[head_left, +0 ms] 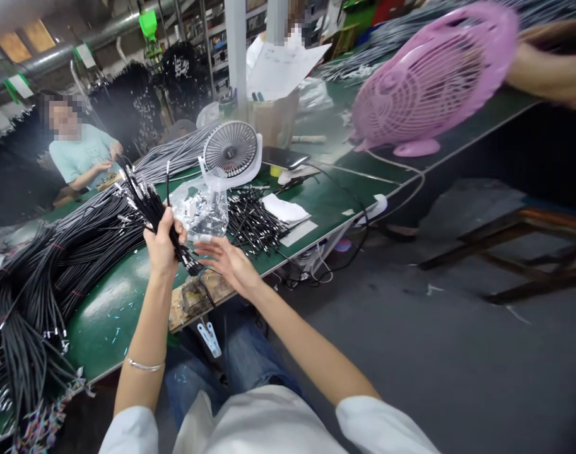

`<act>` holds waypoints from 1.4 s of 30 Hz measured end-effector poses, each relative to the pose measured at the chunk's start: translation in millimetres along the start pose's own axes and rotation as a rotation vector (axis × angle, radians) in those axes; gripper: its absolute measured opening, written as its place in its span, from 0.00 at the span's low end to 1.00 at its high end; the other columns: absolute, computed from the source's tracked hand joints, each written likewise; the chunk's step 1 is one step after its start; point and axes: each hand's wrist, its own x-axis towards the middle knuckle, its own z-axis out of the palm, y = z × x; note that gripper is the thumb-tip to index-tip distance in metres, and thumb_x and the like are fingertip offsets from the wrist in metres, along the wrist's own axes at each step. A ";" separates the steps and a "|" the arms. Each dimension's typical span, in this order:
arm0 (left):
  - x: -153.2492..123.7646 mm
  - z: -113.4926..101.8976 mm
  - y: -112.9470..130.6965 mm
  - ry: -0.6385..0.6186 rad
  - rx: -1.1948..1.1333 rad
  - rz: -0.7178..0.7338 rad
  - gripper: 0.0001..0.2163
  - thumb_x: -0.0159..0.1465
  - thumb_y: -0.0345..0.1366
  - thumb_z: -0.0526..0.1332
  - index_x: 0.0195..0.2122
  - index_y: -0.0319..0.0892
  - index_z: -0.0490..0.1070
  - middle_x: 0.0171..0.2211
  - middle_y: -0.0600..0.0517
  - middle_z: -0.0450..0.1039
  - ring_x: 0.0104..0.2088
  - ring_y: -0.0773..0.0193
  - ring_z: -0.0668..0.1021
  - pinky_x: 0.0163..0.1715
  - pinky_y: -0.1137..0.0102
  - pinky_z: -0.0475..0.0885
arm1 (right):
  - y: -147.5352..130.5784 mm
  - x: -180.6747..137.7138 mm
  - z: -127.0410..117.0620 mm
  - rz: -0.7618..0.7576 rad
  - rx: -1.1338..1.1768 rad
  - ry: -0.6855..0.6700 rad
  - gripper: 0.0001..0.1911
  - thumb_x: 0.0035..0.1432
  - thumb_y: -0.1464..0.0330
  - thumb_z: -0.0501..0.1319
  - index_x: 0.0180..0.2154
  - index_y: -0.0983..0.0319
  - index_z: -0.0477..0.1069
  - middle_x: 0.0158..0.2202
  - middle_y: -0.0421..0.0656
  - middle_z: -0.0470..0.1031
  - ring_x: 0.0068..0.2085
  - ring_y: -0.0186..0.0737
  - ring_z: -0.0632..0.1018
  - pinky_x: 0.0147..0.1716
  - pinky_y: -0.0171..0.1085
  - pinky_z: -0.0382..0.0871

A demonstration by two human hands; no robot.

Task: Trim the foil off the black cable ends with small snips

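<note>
My left hand [162,244] is closed round a bundle of short black cables [148,202], held upright above the green table [112,309]. Their metal tips fan out at the top. My right hand [228,261] hovers just right of the bundle's lower end, fingers spread, holding nothing. A clear plastic bag [200,208] with small white parts lies just behind both hands. A loose heap of short black cables [252,221] lies to the right of the bag.
Large piles of long black cables [41,277] cover the table's left side. A small white fan [231,151] and a pink fan [429,82] stand farther back. A person in a light green shirt [82,157] sits across. Another person's arm [552,69] reaches in at top right.
</note>
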 end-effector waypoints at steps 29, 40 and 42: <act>-21.1 -58.1 -3.0 -0.340 0.334 -0.447 0.21 0.41 0.51 0.70 0.20 0.39 0.64 0.09 0.61 0.57 0.09 0.78 0.56 0.10 0.78 0.50 | -1.5 54.4 75.3 0.234 0.082 -0.162 0.21 0.62 0.54 0.52 0.36 0.63 0.73 0.26 0.42 0.77 0.29 0.39 0.78 0.30 0.39 0.73; -42.6 -124.5 2.5 0.090 0.455 -0.330 0.21 0.43 0.50 0.69 0.20 0.40 0.61 0.10 0.63 0.55 0.09 0.78 0.56 0.11 0.78 0.51 | -15.5 84.1 58.5 -0.181 -0.336 -0.027 0.20 0.64 0.58 0.47 0.37 0.63 0.71 0.18 0.37 0.69 0.19 0.32 0.69 0.24 0.33 0.65; -36.3 -127.2 -4.9 0.215 0.470 -0.239 0.19 0.45 0.48 0.69 0.22 0.40 0.62 0.11 0.64 0.54 0.10 0.78 0.57 0.12 0.78 0.54 | 4.8 67.9 68.6 -0.167 -0.432 -0.178 0.09 0.58 0.64 0.58 0.33 0.63 0.73 0.16 0.36 0.68 0.20 0.32 0.68 0.25 0.34 0.65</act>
